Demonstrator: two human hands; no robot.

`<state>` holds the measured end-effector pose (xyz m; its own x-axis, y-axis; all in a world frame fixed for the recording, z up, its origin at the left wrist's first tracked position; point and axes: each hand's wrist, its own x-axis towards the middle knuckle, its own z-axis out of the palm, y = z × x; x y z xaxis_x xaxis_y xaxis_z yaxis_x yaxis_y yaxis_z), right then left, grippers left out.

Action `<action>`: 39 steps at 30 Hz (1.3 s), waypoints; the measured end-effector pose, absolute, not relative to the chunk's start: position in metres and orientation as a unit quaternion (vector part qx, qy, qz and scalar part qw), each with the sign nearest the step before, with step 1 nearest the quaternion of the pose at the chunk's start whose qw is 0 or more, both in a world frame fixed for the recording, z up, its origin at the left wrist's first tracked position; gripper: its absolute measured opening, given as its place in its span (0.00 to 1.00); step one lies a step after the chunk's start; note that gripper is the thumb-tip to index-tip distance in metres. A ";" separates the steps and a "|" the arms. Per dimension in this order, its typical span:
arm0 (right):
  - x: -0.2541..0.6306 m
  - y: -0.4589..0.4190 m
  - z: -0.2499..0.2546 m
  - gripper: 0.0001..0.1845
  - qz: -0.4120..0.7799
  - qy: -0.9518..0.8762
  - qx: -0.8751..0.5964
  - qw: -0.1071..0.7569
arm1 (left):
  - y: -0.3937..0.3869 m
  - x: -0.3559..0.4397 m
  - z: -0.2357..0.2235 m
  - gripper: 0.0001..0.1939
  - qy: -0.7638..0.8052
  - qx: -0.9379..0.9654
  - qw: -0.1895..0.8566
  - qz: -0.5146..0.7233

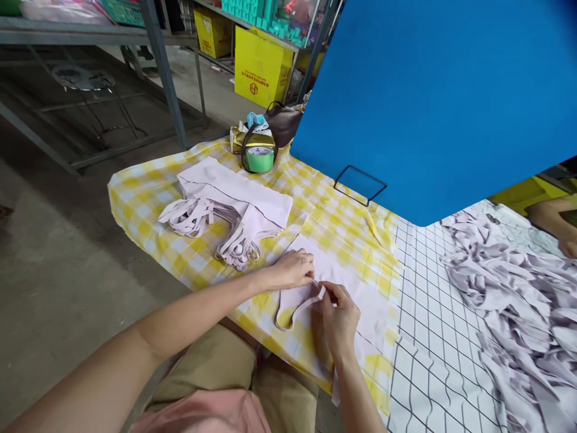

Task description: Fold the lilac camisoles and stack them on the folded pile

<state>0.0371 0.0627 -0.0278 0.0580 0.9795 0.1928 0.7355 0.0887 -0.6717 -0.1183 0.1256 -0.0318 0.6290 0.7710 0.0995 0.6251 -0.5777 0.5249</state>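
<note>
Pinching the strap (285,327), left hand (294,269) and right hand (341,313) work narrow grips; here's the cloth (360,300), by the counter's (153,186) near edge, looking light, limp, best held at strap ends.

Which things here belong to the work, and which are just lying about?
Part of the work, it seems:
pale strapped garment, left hand and right hand at its strap
stack of matching garments
heap of similar fabric

Probably just lying about:
green tape roll
dark brown bag
round-topped stool
</note>
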 end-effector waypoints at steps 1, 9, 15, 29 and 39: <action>0.036 0.064 -0.028 0.16 0.181 -0.664 -0.647 0.328 | 0.128 -0.118 -0.032 0.03 0.396 0.874 0.232 0.160; 0.034 0.069 -0.032 0.16 0.174 -0.679 -0.641 0.314 | 0.136 -0.118 -0.033 0.04 0.380 0.875 0.262 0.145; 0.035 0.072 -0.034 0.15 0.152 -0.690 -0.640 0.304 | 0.137 -0.120 -0.031 0.04 0.370 0.882 0.257 0.139; 0.036 0.077 -0.029 0.15 0.129 -0.717 -0.621 0.289 | 0.142 -0.122 -0.028 0.04 0.343 0.890 0.273 0.127; 0.035 0.078 -0.028 0.14 0.152 -0.716 -0.622 0.279 | 0.145 -0.122 -0.029 0.05 0.340 0.888 0.283 0.121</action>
